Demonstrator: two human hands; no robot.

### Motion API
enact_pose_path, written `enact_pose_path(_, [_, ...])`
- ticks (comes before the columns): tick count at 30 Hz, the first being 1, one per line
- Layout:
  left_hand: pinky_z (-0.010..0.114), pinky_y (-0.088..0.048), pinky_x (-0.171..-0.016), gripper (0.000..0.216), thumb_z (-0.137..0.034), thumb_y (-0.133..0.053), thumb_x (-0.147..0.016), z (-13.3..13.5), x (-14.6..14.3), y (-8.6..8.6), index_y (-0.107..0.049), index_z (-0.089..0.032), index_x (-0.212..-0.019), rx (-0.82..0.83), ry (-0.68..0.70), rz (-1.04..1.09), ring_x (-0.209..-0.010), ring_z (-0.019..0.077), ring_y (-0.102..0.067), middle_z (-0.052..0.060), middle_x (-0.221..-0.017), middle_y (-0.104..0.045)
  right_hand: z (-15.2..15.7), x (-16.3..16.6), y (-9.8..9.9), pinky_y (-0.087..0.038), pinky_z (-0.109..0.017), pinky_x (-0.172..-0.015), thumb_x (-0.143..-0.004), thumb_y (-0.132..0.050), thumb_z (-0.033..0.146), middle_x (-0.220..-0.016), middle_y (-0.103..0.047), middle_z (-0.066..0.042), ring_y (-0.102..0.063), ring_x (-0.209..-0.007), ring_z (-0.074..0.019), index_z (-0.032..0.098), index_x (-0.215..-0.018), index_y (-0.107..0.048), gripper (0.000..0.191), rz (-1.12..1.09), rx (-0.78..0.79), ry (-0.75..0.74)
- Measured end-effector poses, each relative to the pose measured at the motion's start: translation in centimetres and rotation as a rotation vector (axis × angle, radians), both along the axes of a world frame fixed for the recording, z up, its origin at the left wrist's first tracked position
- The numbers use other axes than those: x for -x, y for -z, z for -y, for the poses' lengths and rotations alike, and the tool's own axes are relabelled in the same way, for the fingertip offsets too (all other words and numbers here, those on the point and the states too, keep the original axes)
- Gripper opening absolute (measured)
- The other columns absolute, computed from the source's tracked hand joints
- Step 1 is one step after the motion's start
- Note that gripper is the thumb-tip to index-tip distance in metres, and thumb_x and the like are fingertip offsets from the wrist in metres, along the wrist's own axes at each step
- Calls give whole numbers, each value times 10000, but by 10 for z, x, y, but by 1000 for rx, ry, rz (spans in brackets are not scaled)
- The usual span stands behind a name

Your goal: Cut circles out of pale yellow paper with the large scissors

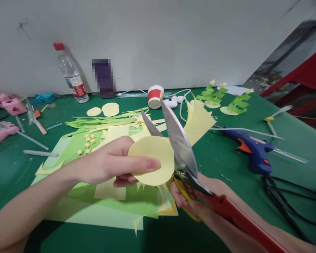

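My left hand (113,163) pinches a pale yellow paper disc (152,160) between thumb and fingers, holding it up over the table. My right hand (197,203) grips red-and-yellow-handled scissors (179,144). Their blades are apart and point up and away, with the disc's right edge at the blades' crotch. A jagged offcut of yellow paper (198,121) sticks up behind the blades. Below the hands lie light green and yellow paper sheets (94,207) with trimmed scraps.
On the green table: a blue glue gun (252,149) with black cable at right, green paper trees (226,100), a red-and-white cup (155,95), a water bottle (71,75), yellow discs (105,110), green strips (100,121), pink objects (5,105) at left, glue sticks (40,153).
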State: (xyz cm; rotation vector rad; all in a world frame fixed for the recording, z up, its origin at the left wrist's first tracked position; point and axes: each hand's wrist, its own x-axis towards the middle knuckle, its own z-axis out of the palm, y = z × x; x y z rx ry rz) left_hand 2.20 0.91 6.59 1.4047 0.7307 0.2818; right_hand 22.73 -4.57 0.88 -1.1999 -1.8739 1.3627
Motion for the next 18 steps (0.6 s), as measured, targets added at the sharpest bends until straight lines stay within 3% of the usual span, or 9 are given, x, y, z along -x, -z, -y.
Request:
enact_pose_path(7, [162, -237, -333, 295, -290, -511, -811, 1, 1, -3, -480, -137, -561, 7, -14, -3, -384, 43, -341, -49, -466, -364, 0, -6, 5, -495, -272, -502, -868, -399, 287, -655, -621, -14, -576, -552, -165, 264, -911, -555, 164, -22, 27, -22])
enact_pose_path(13, [171, -213, -319, 295, -269, -521, -815, -3, 2, -3, -499, -139, -552, 48, 29, 34, -368, 39, -291, -58, -451, -333, 9, -26, 11, -559, -317, -759, -871, -403, 321, -1037, -635, -53, -611, -967, -238, 313, -1142, -524, 297, -47, 15, -16])
enact_pose_path(18, [168, -220, -327, 322, -240, -489, -831, -3, 3, -4, -483, -145, -523, 53, 113, 11, -367, 35, -276, -61, -450, -308, 12, -26, 9, -559, -320, -788, -842, -494, 329, -1004, -640, -56, -585, -1026, -253, 292, -1149, -537, 312, -24, -2, -22])
